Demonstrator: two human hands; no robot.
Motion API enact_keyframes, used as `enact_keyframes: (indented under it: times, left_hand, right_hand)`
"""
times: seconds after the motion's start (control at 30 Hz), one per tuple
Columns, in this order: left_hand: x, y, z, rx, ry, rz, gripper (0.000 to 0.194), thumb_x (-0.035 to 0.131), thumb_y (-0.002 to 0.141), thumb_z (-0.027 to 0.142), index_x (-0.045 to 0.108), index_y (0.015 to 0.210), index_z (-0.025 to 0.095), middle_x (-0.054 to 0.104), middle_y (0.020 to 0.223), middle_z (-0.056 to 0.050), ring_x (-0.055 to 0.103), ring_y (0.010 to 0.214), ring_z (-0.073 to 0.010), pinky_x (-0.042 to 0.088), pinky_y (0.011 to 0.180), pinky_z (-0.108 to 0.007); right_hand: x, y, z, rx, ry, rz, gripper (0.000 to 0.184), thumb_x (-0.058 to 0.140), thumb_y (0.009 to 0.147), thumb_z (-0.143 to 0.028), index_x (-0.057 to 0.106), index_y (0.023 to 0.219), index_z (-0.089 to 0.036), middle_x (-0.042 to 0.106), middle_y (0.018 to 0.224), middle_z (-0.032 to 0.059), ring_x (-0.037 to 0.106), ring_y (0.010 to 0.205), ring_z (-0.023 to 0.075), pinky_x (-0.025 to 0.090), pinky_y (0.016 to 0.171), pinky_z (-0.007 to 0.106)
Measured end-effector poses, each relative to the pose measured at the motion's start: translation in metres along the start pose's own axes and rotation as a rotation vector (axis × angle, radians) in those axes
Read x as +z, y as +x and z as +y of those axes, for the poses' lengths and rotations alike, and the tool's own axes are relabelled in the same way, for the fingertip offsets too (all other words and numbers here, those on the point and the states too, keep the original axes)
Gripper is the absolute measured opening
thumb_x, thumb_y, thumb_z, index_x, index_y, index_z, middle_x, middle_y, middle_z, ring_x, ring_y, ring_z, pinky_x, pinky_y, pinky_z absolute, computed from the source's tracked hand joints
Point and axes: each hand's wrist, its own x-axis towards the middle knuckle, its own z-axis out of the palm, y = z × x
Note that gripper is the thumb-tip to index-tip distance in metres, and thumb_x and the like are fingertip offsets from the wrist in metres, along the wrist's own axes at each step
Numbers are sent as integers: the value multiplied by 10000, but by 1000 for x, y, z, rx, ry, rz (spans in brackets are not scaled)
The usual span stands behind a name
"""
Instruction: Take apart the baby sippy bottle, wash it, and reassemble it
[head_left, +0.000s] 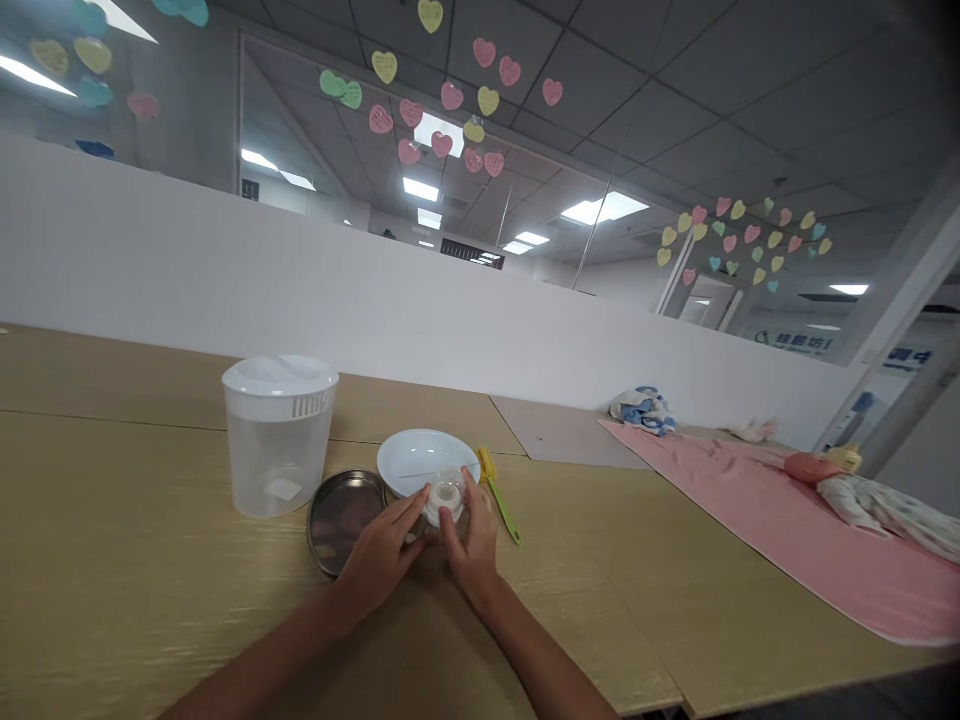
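Observation:
Between my two hands is a baby bottle (444, 500), its white collar and clear dome-shaped cap turned up toward me. My left hand (386, 550) is closed around its left side, fingertips against the collar. On the other side, my right hand (471, 535) grips it, with the thumb on the front of the collar and the fingers along the right. The lower part of the bottle is hidden by my hands. Just behind it is a white bowl (409, 447) with a thin straight item across it. A brush (502, 508) with a green handle and yellow head lies to the right.
An oval metal tray (346, 510) lies left of my hands. Farther left stands a clear lidded bucket (274, 450). A pink cloth (810, 530) covers the table's right side, with a doll (814, 468) in patterned clothing on it. A blue-and-white cloth (643, 410) lies by the wall.

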Motion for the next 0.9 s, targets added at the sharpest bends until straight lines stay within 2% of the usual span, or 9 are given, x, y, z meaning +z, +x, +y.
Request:
enact_keyframes:
  times: [0.37, 0.7, 0.8, 0.9]
  left_hand:
    - [0, 1, 1, -8, -29, 17, 488, 486, 858, 322, 408, 1334, 249, 532, 1301, -55, 516, 1171, -178, 434, 986, -320]
    - [-3, 3, 6, -14, -33, 26, 443, 504, 840, 312, 479, 1267, 198, 610, 1180, -88, 579, 1066, -201, 479, 919, -345]
    - [-6, 3, 7, -39, -21, 3, 432, 500, 835, 318, 472, 1248, 193, 597, 1195, -90, 574, 1074, -208, 474, 914, -347]
    - [-11, 3, 10, -67, -42, -84, 474, 511, 819, 309, 411, 1267, 188, 595, 1184, -97, 588, 1041, -215, 480, 880, -351]
  right_hand:
    - [1, 2, 1, -75, -80, 18, 535, 474, 856, -283, 330, 1359, -171, 574, 1189, 140, 560, 1056, 253, 475, 856, 438]
    - [1, 3, 3, -155, -144, 6, 596, 451, 856, -270, 231, 1396, -148, 570, 1192, 160, 570, 1045, 270, 445, 885, 467]
    - [2, 2, 2, -135, -145, 7, 577, 442, 860, -256, 241, 1389, -140, 571, 1186, 163, 566, 1051, 270, 424, 901, 482]
    - [1, 3, 2, -148, -138, 6, 563, 445, 861, -286, 263, 1373, -137, 579, 1170, 162, 559, 1059, 282, 368, 939, 530]
